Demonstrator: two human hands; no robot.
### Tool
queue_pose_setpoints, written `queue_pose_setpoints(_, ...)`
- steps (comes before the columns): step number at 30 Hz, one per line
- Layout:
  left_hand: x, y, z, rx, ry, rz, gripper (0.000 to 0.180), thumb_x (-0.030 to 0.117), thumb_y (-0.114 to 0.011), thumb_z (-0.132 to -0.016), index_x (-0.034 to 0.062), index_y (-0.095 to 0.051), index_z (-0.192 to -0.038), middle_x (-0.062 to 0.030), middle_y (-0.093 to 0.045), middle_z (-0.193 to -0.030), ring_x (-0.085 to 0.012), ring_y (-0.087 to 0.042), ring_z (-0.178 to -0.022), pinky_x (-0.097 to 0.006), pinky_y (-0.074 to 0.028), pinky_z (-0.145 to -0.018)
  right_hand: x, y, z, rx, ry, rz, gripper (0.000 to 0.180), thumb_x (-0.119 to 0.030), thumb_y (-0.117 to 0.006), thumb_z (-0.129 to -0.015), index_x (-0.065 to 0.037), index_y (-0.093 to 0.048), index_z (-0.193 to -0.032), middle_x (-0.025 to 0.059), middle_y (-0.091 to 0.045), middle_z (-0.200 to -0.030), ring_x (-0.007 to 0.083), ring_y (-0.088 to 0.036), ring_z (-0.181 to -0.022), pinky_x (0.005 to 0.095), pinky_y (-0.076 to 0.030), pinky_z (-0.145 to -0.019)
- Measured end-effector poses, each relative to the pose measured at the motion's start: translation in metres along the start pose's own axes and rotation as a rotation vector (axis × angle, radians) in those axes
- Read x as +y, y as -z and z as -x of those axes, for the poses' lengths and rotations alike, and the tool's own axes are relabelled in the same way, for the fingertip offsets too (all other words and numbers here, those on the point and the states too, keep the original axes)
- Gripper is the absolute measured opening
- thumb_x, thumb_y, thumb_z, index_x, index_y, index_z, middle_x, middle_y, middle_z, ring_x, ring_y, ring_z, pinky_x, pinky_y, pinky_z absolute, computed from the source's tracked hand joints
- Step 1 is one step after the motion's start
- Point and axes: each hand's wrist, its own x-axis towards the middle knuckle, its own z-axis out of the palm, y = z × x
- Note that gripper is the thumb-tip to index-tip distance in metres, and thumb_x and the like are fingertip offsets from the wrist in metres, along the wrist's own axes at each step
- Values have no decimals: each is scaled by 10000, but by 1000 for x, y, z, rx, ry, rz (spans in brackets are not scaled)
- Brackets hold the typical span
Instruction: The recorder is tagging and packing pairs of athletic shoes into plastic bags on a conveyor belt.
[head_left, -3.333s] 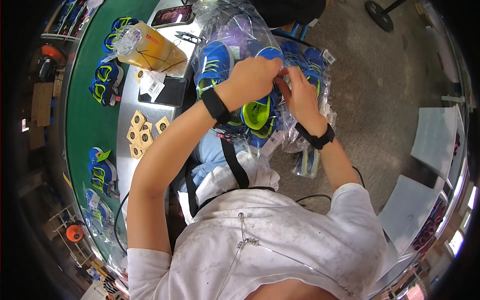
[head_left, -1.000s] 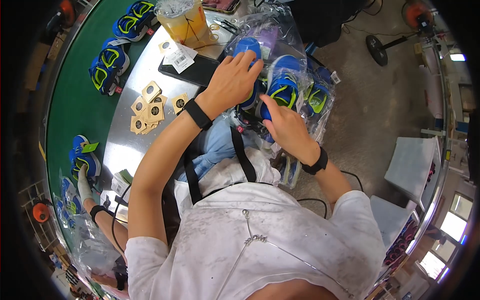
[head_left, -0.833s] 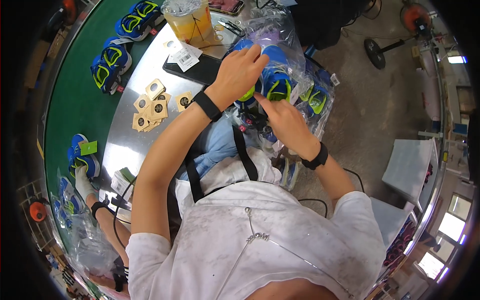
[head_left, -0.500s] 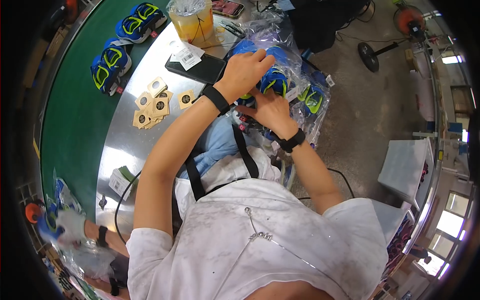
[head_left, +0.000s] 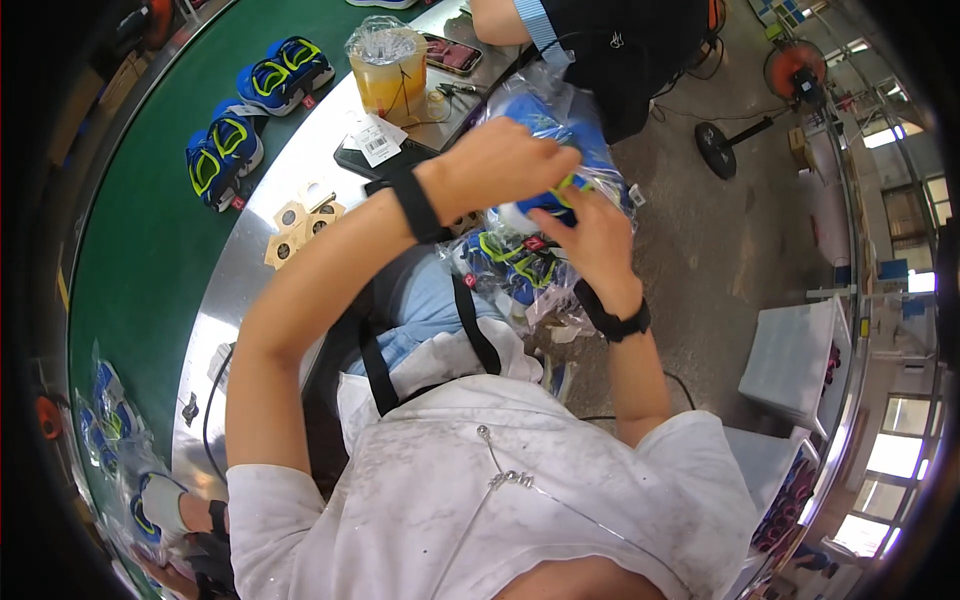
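Between my hands is a blue shoe with lime-green trim and a white sole, partly covered by my fingers. My left hand reaches over it from the left, fingers curled; what they pinch is hidden. My right hand grips the shoe from the right, thumb across its near side. Clear plastic wraps more blue shoes just beyond, in a crinkled bag. Nearer me, over my lap, lie bagged blue-and-lime shoes with small red tags.
On the metal table edge are a yellow tub, a phone, a black tray with paper tags, and tan cards. Two pairs of shoes stand on the green belt. A co-worker's glove shows at lower left.
Both hands have shifted right and nearer me, and the shoe between them now shows its white sole. The bagged shoes over my lap are more exposed. A co-worker's arm has appeared at the top.
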Motion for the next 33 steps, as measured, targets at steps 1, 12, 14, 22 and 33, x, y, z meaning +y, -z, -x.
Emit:
queue_pose_setpoints(1, -6, 1, 12, 53, 2, -63, 193, 214, -613, -753, 88, -568, -892, -33, -584, -635, -235, -631, -543, -334, -470, -443, -4, 7, 4, 0, 8, 0, 394, -437, -719, -736, -113, -660, -954, 111, -613, -784, 303, -628, -713, 406, -487, -599)
queue_pose_setpoints(12, 41, 11, -18, -106, -287, 26, 214, 199, -627, -700, 151, -630, -909, -3, -538, -578, -206, -607, -517, -324, -453, -433, 37, -7, 21, -137, 109, -225, 237, -240, -675, -790, -72, -619, -947, 81, -628, -824, 289, -608, -860, 363, -468, -653)
queue_pose_setpoints(14, 38, 27, -11, -90, -149, 122, 147, 199, -641, -691, 153, -652, -830, -13, -581, -612, -222, -624, -546, -337, -466, -451, 28, 5, 18, -168, 176, -99, 146, -176, -639, -815, -74, -653, -918, 79, -652, -830, 274, -627, -829, 348, -479, -666)
queue_pose_setpoints(22, 165, 122, 18, 286, -293, 438, 139, 181, -626, -631, 69, -611, -551, -63, -548, -488, -227, -573, -466, -355, -392, -399, -81, 40, 16, -228, 74, 59, 391, -342, -698, -789, -14, -635, -992, 146, -661, -894, 316, -628, -814, 373, -498, -713)
queue_pose_setpoints(33, 36, 372, 164, 284, -214, -549, 187, 212, -590, -764, 88, -600, -625, -87, -574, -580, -259, -590, -529, -390, -452, -483, -456, 7, -117, -785, 828, -13, 375, -310, -603, -888, 10, -598, -1083, 162, -631, -990, 255, -597, -951, 368, -461, -791)
